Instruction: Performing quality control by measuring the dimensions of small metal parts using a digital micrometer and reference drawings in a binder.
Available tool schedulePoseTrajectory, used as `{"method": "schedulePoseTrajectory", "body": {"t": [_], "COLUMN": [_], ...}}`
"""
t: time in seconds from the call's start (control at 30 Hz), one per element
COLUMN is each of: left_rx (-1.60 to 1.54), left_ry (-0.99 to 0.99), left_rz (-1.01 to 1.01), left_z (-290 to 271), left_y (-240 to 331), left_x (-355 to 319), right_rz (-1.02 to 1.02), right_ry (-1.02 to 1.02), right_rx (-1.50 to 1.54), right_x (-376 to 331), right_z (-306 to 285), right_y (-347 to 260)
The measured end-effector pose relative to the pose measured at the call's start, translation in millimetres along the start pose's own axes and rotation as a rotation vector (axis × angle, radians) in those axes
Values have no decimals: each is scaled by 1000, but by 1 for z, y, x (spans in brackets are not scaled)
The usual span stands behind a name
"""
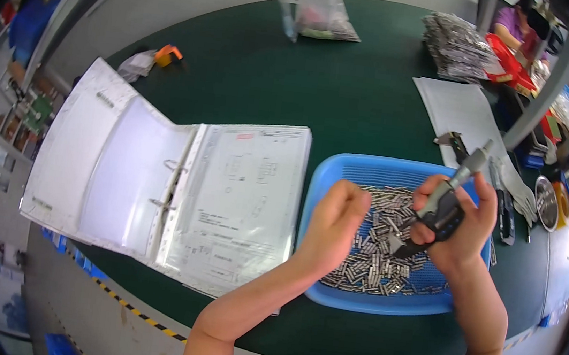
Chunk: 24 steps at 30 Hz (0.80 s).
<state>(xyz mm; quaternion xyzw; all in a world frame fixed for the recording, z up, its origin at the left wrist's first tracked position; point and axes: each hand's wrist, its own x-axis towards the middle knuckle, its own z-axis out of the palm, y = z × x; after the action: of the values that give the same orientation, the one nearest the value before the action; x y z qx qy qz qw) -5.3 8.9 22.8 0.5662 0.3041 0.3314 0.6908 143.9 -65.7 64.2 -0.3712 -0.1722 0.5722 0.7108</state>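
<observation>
In my right hand (469,230) is a micrometer (444,208) with a dark body and a silver barrel, tilted up to the right. My fingers wrap round its frame, above the right half of a blue plastic basket (389,307). Many short silver metal pins (373,273) lie loose inside that basket. Over the basket's left side my left hand (336,227) is closed, thumb pressed against the curled fingers. Whatever may sit in that pinch is hidden. An open ring binder (243,204) with drawings in clear sleeves lies left of the basket.
Behind the basket lie white sheets (457,109) and a stack of bagged parts (457,46). Gloves (522,194), a metal bowl (546,202) and hand tools (506,220) lie to the right. A plastic bag (326,24) stands far back. Another person (516,25) sits at far right.
</observation>
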Motion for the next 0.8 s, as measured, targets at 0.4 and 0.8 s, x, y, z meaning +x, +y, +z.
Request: {"method": "schedulePoseTrajectory", "body": {"t": [0.4, 0.8], "left_rx": [68, -78], "left_ry": [-94, -23], "left_rz": [-48, -2], "left_z": [-2, -2], "left_y": [1, -2], "left_x": [3, 5], "right_rz": [6, 68], "right_ry": [-26, -46], "right_rx": [3, 12], "right_x": [3, 5], "right_z": [-4, -4], "right_y": [1, 3]}}
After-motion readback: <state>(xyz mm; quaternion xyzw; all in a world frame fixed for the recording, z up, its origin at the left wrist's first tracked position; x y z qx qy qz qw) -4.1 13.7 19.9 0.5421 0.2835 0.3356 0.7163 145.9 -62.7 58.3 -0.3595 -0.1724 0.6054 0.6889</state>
